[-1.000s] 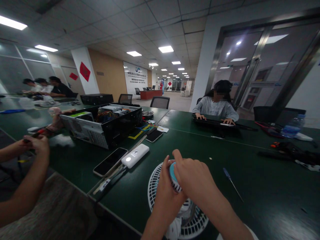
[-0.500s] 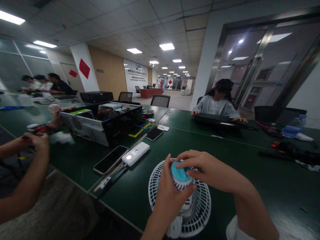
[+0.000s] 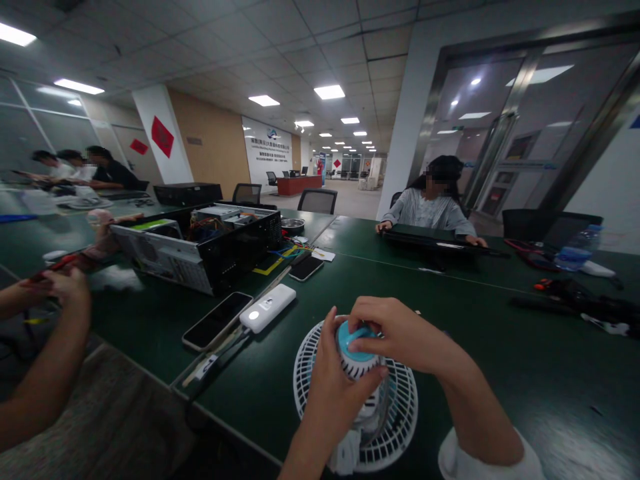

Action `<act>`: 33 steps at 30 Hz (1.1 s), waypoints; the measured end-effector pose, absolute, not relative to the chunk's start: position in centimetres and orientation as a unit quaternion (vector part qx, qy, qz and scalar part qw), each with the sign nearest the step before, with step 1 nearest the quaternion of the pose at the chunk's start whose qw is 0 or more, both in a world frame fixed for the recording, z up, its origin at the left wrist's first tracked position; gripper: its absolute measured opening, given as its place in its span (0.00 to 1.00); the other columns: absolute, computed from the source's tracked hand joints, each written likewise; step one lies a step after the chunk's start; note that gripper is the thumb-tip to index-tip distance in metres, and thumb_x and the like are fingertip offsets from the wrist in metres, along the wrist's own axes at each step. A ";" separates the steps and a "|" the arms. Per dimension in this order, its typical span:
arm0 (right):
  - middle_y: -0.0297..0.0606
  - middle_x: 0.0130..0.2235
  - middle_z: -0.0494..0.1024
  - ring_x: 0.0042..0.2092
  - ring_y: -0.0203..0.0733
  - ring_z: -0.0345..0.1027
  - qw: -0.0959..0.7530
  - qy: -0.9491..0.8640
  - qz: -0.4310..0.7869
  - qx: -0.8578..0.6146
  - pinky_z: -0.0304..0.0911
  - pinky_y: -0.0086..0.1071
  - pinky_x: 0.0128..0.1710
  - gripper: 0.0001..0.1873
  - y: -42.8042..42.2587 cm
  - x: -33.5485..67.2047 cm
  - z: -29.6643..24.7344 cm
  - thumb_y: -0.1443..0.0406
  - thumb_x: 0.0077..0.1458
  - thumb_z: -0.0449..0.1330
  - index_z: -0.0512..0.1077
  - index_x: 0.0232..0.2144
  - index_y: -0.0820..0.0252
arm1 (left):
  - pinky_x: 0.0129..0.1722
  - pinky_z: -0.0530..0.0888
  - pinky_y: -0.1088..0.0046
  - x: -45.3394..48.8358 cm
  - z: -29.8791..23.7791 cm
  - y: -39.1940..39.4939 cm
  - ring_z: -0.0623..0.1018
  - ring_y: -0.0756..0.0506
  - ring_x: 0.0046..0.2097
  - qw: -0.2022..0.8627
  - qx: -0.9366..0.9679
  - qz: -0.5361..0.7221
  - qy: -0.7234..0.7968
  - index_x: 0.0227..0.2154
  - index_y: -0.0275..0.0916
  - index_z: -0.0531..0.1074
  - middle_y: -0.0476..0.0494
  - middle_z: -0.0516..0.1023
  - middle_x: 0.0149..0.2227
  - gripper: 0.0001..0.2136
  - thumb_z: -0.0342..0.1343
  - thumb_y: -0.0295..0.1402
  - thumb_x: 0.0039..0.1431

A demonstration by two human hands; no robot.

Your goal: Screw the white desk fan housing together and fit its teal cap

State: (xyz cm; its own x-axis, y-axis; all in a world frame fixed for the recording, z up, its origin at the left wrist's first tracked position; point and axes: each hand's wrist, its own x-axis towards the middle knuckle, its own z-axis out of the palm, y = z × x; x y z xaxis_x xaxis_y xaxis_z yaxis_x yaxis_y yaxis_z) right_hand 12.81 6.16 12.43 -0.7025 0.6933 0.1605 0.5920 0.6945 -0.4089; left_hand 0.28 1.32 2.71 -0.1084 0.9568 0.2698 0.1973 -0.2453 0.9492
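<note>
A small white fan (image 3: pixel 407 427) lies face down on the green table, its round slatted grille against the surface and its motor housing pointing up. A light-blue knob (image 3: pixel 356 347) with a raised ridge caps the housing. My left hand (image 3: pixel 335 390) wraps round the housing just below the knob, thumb on the near right side and fingers on the left. From the right, my right hand (image 3: pixel 387 330) pinches the ridge of the knob between thumb and fingers. Part of the housing is hidden behind my left hand.
Left of the fan lie a white power bank (image 3: pixel 270 308) with a cable, a phone (image 3: pixel 219 321) and another phone (image 3: pixel 306 268). An opened computer case (image 3: pixel 200 247) stands further left, beside a co-worker's hands (image 3: pixel 70 287). Across the table a person (image 3: pixel 427 207) holds a dark flat panel (image 3: pixel 440 241).
My right hand's fingers have closed from lying over the blue knob to a pinch on its ridge. My left hand keeps its hold. The whole view has shifted slightly.
</note>
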 end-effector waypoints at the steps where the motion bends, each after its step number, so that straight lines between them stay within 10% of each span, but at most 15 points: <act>1: 0.33 0.31 0.72 0.33 0.34 0.65 0.145 -0.902 0.133 -0.384 0.56 0.27 0.31 0.03 5.8 12.3 12.4 0.67 0.50 0.61 0.71 0.29 0.62 | 0.56 0.60 0.56 0.3 2.6 1.4 0.65 0.38 0.57 0.345 0.575 0.546 0.501 0.58 0.43 0.47 0.40 0.63 0.56 0.38 0.61 0.34 0.46; 10: 0.45 0.30 0.76 0.32 0.49 0.73 0.042 -0.802 -0.026 -0.595 0.56 0.32 0.26 0.12 3.7 8.7 12.4 0.69 0.59 0.46 0.67 0.41 0.63 | 0.57 0.58 0.55 0.3 2.8 1.5 0.63 0.37 0.58 0.346 0.577 0.536 0.510 0.58 0.40 0.46 0.37 0.60 0.58 0.39 0.60 0.29 0.43; 20: 0.37 0.47 0.72 0.49 0.39 0.64 0.117 -0.920 0.141 -0.347 0.57 0.33 0.48 0.17 3.9 13.4 13.7 0.76 0.51 0.55 0.73 0.40 0.56 | 0.56 0.61 0.55 0.2 2.4 1.5 0.64 0.37 0.58 0.349 0.574 0.531 0.516 0.59 0.43 0.47 0.39 0.63 0.57 0.38 0.61 0.37 0.46; 33: 0.40 0.37 0.74 0.37 0.41 0.69 0.074 -0.889 0.024 -0.451 0.60 0.32 0.35 0.06 3.8 10.8 13.0 0.70 0.56 0.53 0.71 0.34 0.62 | 0.56 0.60 0.56 0.5 2.7 1.4 0.65 0.38 0.57 0.336 0.568 0.556 0.506 0.57 0.40 0.49 0.38 0.64 0.56 0.36 0.59 0.31 0.45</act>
State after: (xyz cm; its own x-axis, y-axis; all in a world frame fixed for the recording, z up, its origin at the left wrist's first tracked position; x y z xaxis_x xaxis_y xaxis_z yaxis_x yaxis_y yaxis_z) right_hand 10.76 3.77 13.02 -0.5817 0.8058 0.1109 0.7988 0.5916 -0.1091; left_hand 0.50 1.42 2.70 -0.1294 0.9477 0.2918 0.2020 -0.2629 0.9434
